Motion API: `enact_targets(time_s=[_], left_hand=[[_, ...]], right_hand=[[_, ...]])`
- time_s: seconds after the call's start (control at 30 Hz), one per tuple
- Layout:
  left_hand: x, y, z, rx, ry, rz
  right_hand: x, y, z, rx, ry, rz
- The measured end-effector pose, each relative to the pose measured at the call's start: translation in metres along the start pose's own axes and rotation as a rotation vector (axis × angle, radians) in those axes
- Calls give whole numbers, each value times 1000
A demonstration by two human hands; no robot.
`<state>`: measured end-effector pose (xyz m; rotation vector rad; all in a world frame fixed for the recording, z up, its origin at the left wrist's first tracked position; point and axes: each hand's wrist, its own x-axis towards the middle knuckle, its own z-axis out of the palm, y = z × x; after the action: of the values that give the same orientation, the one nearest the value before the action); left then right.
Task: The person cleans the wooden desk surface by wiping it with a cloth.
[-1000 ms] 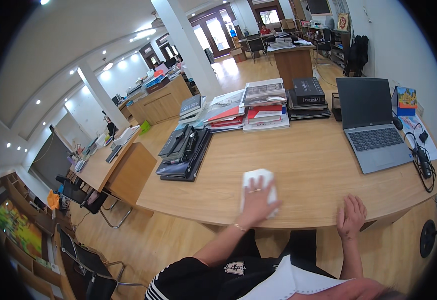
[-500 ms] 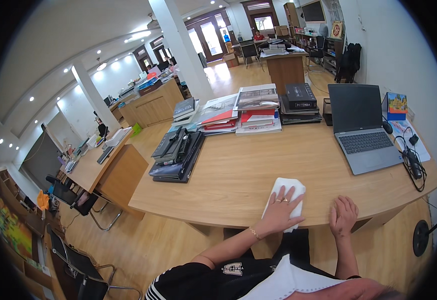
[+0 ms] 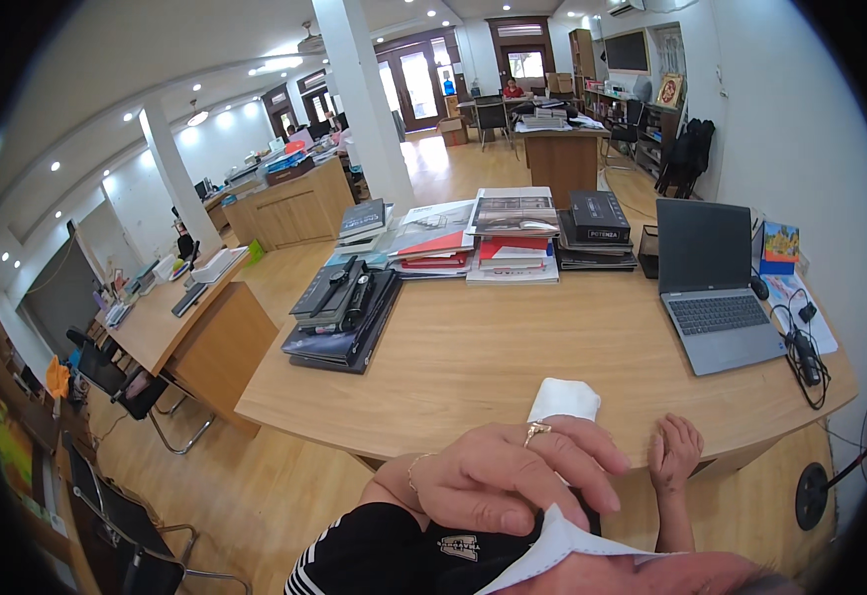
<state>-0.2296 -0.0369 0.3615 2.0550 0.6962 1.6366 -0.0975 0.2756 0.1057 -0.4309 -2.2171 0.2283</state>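
My left hand (image 3: pixel 513 474), with a ring on one finger and a thin bracelet at the wrist, is raised close to the camera above the desk's front edge. Its fingers are loosely bent and apart, with nothing in them. Behind it on the wooden desk (image 3: pixel 493 342) lies a folded white cloth (image 3: pixel 564 399), partly hidden by the hand. My right hand (image 3: pixel 675 453) rests at the desk's edge, to the right of the cloth. Its fingers are slightly curled and it holds nothing.
A grey laptop (image 3: pixel 721 314) stands open at the right, beside a black cable with an adapter (image 3: pixel 806 362) and a desk calendar (image 3: pixel 779 246). Along the back are stacks of magazines (image 3: pixel 515 238) and a black box (image 3: pixel 600 216). Dark folders (image 3: pixel 344 332) are piled at the left.
My left hand has lifted off the white cloth and come up toward the camera. The cloth stays on the desk. My right hand stays at the desk's edge. The view has shifted slightly.
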Motion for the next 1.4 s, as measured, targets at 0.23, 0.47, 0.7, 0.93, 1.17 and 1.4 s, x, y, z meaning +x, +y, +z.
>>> enact_targets(time_s=[0.23,0.47,0.7,0.93,1.17,1.4], left_hand=[[-7,6,-14,-4,78,101],[-23,10,-32,49,117,177],[-44,17,-51,46,233,152],[-50,25,-74,121,189,206],[-63,41,-75,214,181,151],[-67,50,-71,256,152,149]], right_hand=[[7,-12,-5,26,-217,155],[30,-97,26,144,-384,104],[51,-164,75,84,-666,-28],[48,-165,98,300,-735,6],[76,-126,72,-172,-671,-85],[84,-81,50,-229,-622,139]])
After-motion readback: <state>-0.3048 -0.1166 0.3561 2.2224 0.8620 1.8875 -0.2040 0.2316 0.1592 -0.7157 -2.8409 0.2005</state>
